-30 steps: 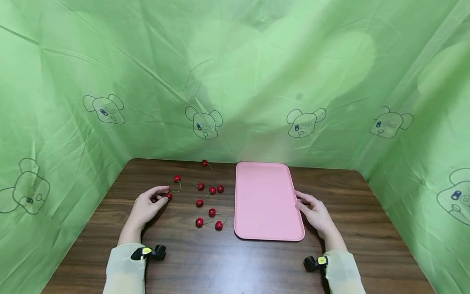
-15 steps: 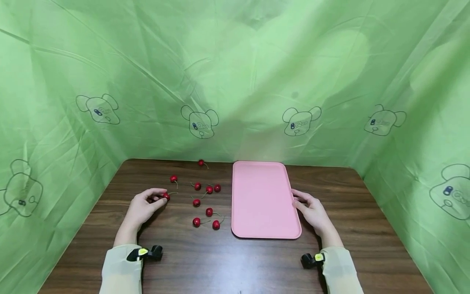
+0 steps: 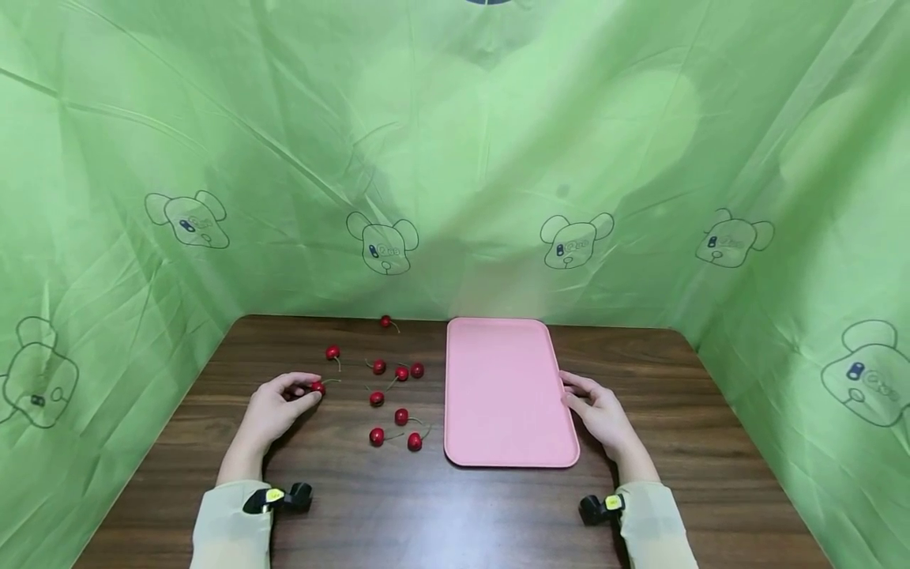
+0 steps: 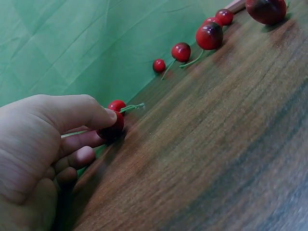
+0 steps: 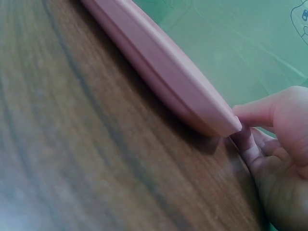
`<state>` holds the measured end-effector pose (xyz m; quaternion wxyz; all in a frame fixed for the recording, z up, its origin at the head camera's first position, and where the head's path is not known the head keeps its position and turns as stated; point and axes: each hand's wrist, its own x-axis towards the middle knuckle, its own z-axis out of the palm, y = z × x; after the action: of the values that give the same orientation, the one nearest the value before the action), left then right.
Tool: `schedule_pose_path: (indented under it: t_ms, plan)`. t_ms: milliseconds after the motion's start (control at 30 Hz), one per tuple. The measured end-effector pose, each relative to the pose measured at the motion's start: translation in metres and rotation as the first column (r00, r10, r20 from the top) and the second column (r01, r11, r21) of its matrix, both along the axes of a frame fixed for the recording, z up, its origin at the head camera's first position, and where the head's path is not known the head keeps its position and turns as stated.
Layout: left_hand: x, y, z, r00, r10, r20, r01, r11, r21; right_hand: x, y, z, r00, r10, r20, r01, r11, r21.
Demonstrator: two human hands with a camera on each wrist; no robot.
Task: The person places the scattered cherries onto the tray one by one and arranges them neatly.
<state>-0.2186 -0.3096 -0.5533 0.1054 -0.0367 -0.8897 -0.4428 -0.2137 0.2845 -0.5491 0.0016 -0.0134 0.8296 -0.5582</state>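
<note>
On the dark wooden table [image 3: 455,514] in the head view, the left hand [image 3: 273,403] pinches a small red cherry [image 3: 317,387] left of eight loose red cherries [image 3: 377,398]. The right hand [image 3: 597,411] touches the right rim of the flat pink rectangular plastic tray [image 3: 501,391].

In the left wrist view, thumb and fingers [image 4: 82,113] clamp the cherry [image 4: 113,130] against the table.

In the right wrist view, curled fingers [image 5: 257,113] grip the tray's edge [image 5: 163,62].

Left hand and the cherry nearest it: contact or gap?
Touching. The left wrist view shows the left hand pinching the cherry between thumb and fingers on the table.
</note>
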Motion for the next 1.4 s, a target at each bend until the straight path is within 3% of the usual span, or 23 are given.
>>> schedule_pose_path:
  t_ms: [433, 1400]
  plan:
    - [0.006, -0.005, 0.002, 1.0, 0.028, 0.013, -0.027, 0.996, -0.089, -0.001, -0.005, 0.001, 1.0, 0.007, 0.013, -0.007, 1.0, 0.003]
    - [0.0, 0.003, -0.004, 0.999, 0.011, -0.045, -0.014, 0.997, -0.082, -0.001, 0.001, 0.0, 1.0, -0.002, 0.023, 0.003, 0.999, -0.032]
